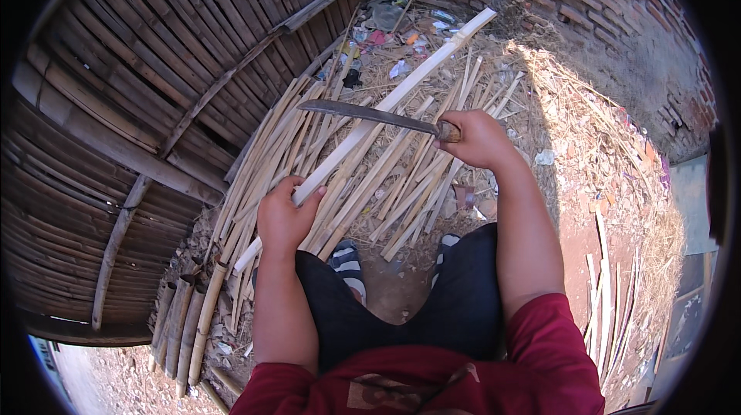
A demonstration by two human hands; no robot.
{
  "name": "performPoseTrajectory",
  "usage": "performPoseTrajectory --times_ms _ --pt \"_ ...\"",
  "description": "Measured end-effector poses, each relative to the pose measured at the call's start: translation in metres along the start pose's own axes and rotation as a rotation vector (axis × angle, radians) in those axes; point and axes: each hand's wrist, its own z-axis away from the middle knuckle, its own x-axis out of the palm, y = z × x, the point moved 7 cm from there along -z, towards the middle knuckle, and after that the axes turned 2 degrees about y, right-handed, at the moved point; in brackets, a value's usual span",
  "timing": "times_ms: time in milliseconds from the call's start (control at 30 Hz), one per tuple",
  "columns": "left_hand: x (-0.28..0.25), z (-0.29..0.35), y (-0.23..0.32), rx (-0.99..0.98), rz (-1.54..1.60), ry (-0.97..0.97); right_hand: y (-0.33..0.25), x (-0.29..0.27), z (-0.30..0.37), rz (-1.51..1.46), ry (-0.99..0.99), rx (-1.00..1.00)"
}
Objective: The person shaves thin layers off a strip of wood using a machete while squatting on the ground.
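A long, pale bamboo strip (401,94) slants from beside my left knee up toward the brick wall. My left hand (289,215) is closed round its lower part, thumb on the right side. In my right hand (478,139) is the wooden handle (448,132) of a machete, gripped in a fist. The machete's dark blade (370,114) points left and lies across the strip in this view; whether it touches the strip I cannot tell. Under both hands, many split bamboo strips (370,199) lie on the ground.
A slatted bamboo wall (147,52) rises on the left, with bamboo poles (181,322) at its foot. The brick wall (594,6) stands at the far side. Litter (401,37) and straw cover the far ground. More strips (606,291) lie at the right.
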Motion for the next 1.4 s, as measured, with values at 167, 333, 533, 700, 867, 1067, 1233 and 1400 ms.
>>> performPoseTrajectory --times_ms 167,333,533,700,867,1067,1233,1400 --pt "-0.005 0.000 0.003 -0.022 0.054 0.017 0.037 -0.018 0.006 -0.123 0.091 0.136" --pt "-0.006 -0.002 0.002 -0.021 0.077 0.029 0.097 -0.046 0.020 -0.034 0.465 0.404" --pt "-0.002 0.001 0.002 0.009 0.067 0.054 0.053 -0.026 0.008 -0.038 0.262 0.226" --pt "-0.006 0.000 0.002 -0.018 0.028 0.034 0.022 -0.006 0.001 -0.045 0.102 0.107" --pt "-0.006 -0.001 0.004 -0.038 0.037 0.017 0.078 -0.027 0.010 -0.063 0.383 0.312" --pt "0.000 -0.001 0.004 -0.026 0.028 -0.020 0.095 -0.034 0.016 -0.100 0.417 0.393" --pt "0.001 0.000 0.004 -0.033 0.038 -0.015 0.042 -0.012 0.002 -0.055 0.176 0.188" --pt "-0.001 0.000 0.000 -0.019 0.090 0.023 -0.011 0.009 -0.003 -0.001 0.007 -0.010"
